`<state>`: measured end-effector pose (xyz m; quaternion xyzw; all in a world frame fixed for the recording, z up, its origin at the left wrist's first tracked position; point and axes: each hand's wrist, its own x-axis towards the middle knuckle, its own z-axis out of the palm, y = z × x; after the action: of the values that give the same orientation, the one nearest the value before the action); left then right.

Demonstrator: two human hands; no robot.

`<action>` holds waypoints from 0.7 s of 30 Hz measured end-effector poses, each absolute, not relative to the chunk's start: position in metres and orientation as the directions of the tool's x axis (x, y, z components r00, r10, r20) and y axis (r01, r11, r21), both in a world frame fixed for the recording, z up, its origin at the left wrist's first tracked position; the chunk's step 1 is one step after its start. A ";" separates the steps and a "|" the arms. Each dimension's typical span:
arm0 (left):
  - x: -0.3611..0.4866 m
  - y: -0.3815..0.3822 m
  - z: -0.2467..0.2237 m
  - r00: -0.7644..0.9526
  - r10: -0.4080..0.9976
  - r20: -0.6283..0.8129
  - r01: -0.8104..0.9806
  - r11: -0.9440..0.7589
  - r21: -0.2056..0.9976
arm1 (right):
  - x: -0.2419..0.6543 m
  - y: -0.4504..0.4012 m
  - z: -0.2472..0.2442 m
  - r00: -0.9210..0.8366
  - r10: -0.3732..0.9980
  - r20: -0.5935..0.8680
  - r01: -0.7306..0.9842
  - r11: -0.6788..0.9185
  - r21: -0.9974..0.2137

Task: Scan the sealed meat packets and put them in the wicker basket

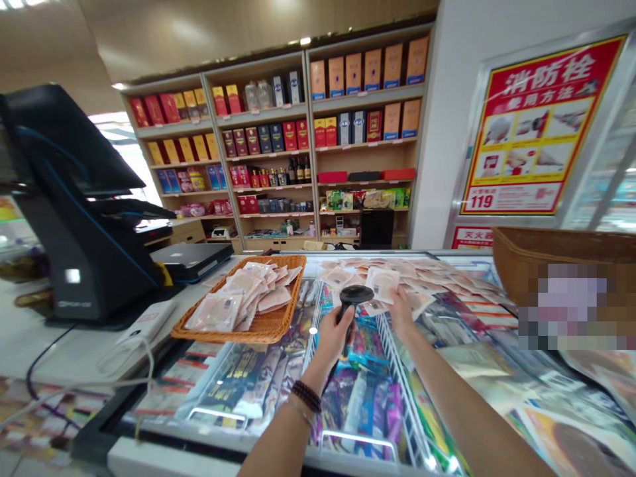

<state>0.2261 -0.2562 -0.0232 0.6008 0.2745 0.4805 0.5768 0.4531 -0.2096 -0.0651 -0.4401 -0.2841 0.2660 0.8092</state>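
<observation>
My left hand (332,334) is wrapped round the handle of a black barcode scanner (356,294), whose head points away from me. Pinched in my right hand (401,310) is a flat, clear-wrapped packet (382,283) with a dark label patch, just beyond the scanner's head. Many similar packets (447,271) lie spread over the glass freezer top behind and to the right of it. To the left, an orange wicker basket (278,331) holds a heap of these packets (248,291).
A black checkout terminal (74,218) and a flat scale (191,258) stand on the left counter, beside a white box (144,324) with cables. Frozen goods in wire baskets (358,440) show under the glass. A brown basket (517,258) stands at right. Stocked shelves (268,156) line the back wall.
</observation>
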 end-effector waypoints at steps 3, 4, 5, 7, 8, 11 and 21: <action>0.226 -0.257 -0.023 0.388 0.884 0.261 -0.229 -0.182 0.956 | 0.453 -0.210 -0.065 0.683 0.690 0.239 -0.172 0.469 -0.866; 0.226 -0.257 -0.022 0.387 0.884 0.263 -0.232 -0.182 0.956 | 0.453 -0.211 -0.064 0.679 0.691 0.247 -0.163 0.470 -0.868; 0.226 -0.258 -0.022 0.386 0.884 0.264 -0.233 -0.183 0.955 | 0.453 -0.211 -0.064 0.677 0.690 0.256 -0.150 0.470 -0.870; 0.226 -0.258 -0.022 0.381 0.885 0.266 -0.232 -0.186 0.955 | 0.454 -0.211 -0.064 0.683 0.681 0.265 -0.125 0.466 -0.876; 0.226 -0.258 -0.021 0.380 0.886 0.267 -0.233 -0.188 0.954 | 0.454 -0.211 -0.064 0.691 0.674 0.262 -0.118 0.462 -0.879; 0.226 -0.258 -0.021 0.378 0.885 0.272 -0.238 -0.192 0.952 | 0.454 -0.209 -0.065 0.713 0.663 0.229 -0.131 0.447 -0.885; 0.223 -0.260 -0.017 0.371 0.886 0.277 -0.275 -0.180 0.944 | 0.449 -0.215 -0.055 0.746 0.649 0.153 -0.208 0.444 -0.871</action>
<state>0.2234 -0.2597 -0.0174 0.5860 0.2607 0.4967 0.5848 0.4493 -0.2148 -0.0551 -0.4570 -0.2411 0.2628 0.8149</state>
